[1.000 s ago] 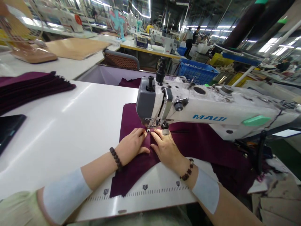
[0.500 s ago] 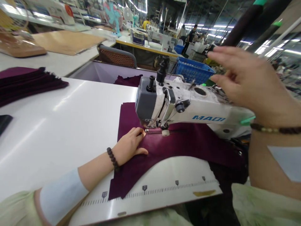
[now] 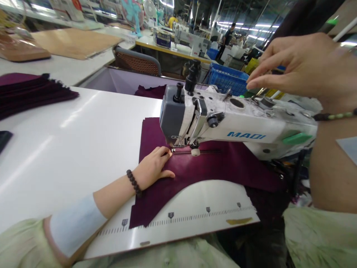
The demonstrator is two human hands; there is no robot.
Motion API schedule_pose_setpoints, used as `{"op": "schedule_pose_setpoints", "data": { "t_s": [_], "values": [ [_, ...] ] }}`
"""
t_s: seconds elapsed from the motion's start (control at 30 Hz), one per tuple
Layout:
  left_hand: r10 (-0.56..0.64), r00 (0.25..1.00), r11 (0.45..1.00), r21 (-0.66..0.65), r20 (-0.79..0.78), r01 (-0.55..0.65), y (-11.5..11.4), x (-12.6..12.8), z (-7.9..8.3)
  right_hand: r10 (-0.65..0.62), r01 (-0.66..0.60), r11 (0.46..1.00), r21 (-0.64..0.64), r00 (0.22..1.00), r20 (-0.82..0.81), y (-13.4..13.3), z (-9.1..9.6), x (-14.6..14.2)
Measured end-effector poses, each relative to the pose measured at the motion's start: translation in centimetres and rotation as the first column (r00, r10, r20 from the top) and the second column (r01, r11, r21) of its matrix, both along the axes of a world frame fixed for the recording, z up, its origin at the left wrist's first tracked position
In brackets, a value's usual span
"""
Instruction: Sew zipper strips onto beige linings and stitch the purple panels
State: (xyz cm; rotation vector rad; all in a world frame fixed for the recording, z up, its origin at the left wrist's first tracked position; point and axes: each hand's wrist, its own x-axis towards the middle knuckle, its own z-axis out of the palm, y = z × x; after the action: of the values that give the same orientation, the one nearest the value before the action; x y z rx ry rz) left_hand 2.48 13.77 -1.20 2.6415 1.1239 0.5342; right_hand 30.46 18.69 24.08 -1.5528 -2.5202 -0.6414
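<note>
1. Head view, grip. Flat and unclenched, the left hand point(image 3: 153, 167) presses down on the dark purple cut piece of fabric point(image 3: 223, 169). Its fingertips point(image 3: 166, 153) touch the cloth just beside the metal presser foot point(image 3: 181, 149) of the white industrial sewing machine point(image 3: 245, 126). It pinches nothing.
2. Head view, other hand. The right hand point(image 3: 301, 67) hovers above the machine's arm with its fingers extended and close together. It holds nothing and is apart from the round metal knob point(image 3: 264, 102) below it.
3. Head view, position of the work. The fabric lies flat on the glossy white table point(image 3: 69, 141), passes under the machine head, and reaches the printed measuring scale point(image 3: 181, 219) at the near edge. A thin dark line on the cloth runs rightward from the foot.
4. Head view, technique (judgement). With only one hand on the cloth, even downward pressure seems best. The fingertips belong beside the foot, never in front of the needle. The piece should be kept smooth, so that no fold creeps under the foot.
5. Head view, containers. A blue lattice plastic crate point(image 3: 227, 80) stands behind the machine, and its wall hides the contents. A pale lilac trough point(image 3: 128, 82) behind the table shows a fold of purple cloth at its near edge.
6. Head view, surroundings. A stack of dark purple cut pieces point(image 3: 33, 93) rests on the table, well apart to the left.
</note>
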Motion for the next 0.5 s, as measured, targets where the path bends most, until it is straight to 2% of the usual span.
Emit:
{"op": "schedule_pose_setpoints", "data": {
  "t_s": [0.1, 0.2, 0.33, 0.4, 0.5],
  "values": [
    [0.001, 1.0, 1.0, 0.008, -0.027, -0.001, 0.0, 0.0, 0.0, 0.032, -0.037, 0.998, 0.045, 0.993, 0.115, 0.2, 0.1, 0.6],
    [0.003, 0.999, 1.0, 0.007, -0.043, -0.002, 0.0, 0.1, 0.1, 0.025, -0.035, 0.992, 0.123, 0.996, 0.085, 0.4, 0.0, 0.6],
    [-0.007, 0.999, 1.0, -0.002, -0.038, 0.006, 0.0, 0.1, 0.2, -0.076, 0.064, 0.965, 0.255, 0.996, 0.039, 1.6, -0.1, 0.3],
    [-0.016, 0.999, 1.0, -0.003, -0.035, 0.016, 0.0, 0.1, 0.3, -0.134, 0.128, 0.951, 0.281, 0.991, 0.002, 2.2, -0.3, 0.1],
    [-0.026, 0.999, 1.0, 0.006, -0.031, 0.026, 0.1, 0.0, 0.2, -0.17, 0.197, 0.932, 0.305, 0.979, -0.111, 0.6, -0.7, -0.5]
  ]
}}
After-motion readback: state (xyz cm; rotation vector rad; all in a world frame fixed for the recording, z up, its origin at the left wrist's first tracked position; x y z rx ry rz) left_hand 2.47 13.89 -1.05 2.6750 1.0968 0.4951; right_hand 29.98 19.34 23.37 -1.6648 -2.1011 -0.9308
